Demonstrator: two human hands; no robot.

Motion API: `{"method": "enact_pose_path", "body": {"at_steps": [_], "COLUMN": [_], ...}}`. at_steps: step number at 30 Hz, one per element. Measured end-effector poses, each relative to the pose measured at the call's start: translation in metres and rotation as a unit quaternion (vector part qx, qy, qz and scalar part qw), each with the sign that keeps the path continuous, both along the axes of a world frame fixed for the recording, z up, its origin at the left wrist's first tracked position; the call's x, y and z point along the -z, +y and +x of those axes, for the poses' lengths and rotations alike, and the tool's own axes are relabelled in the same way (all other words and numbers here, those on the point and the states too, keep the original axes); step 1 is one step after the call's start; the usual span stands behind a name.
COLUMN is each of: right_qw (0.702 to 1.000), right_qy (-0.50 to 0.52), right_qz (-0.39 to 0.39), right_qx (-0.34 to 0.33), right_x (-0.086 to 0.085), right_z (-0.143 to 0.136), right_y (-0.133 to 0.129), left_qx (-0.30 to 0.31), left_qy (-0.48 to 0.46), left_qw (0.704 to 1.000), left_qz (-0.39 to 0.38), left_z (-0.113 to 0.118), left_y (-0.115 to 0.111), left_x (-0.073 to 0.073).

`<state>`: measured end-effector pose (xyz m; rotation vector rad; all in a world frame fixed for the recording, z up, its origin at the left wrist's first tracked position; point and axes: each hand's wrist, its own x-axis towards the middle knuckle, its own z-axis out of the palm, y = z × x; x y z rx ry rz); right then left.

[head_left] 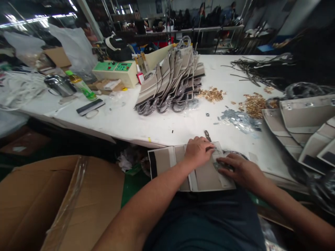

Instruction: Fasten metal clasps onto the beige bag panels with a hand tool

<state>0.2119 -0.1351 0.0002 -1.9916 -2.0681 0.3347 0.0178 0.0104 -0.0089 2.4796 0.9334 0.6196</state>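
Presently, in the head view, a beige panel [209, 176] lies opened out at the lower centre of the frame, against the table's [125, 125] near edge. The left hand [199, 150] presses on its upper part, thumb and fingers nearly together; whether they pinch anything is unclear. The right hand [243, 170] has its fingers curled closed round a dark object [227, 166] over the panel's right part.

At the lower left stands a large cardboard box [102, 195], its contents not readable. At the upper left, a green-labelled bottle [81, 85] holding yellowish liquid leans just beside a steel jug [60, 86], whose inside is hidden. Behind them are a clear plastic bag [74, 48] and a small carton [58, 57].

Loose gold fittings [255, 105] and grey metal plates [242, 121] lie heaped right of centre, between stacked panels [163, 78] and more panels [300, 115] at the right edge.
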Motion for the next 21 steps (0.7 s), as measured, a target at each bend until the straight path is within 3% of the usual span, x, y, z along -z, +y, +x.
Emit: {"method": "enact_pose_path", "body": {"at_steps": [6, 12, 16, 21], "right_qw": [0.999, 0.997, 0.985, 0.94], "right_qy": [0.002, 0.054, 0.156, 0.258], "right_qz": [-0.024, -0.039, -0.067, -0.198], "right_qx": [-0.047, -0.046, 0.005, 0.105], "right_x": [-0.01, -0.019, -0.032, -0.052], "right_z": [0.0, -0.006, -0.011, -0.01], "right_y": [0.016, 0.021, 0.021, 0.028], "left_qx": [0.001, -0.001, -0.003, 0.003], "left_qy": [-0.002, -0.012, -0.013, 0.007], "left_qw": [1.0, 1.0, 1.0, 1.0], "left_qz": [-0.007, -0.005, -0.001, -0.004], "left_z": [0.0, 0.0, 0.0, 0.0], "left_y": [0.0, 0.0, 0.0, 0.0], "left_x": [-0.001, 0.001, 0.0, -0.003]}}
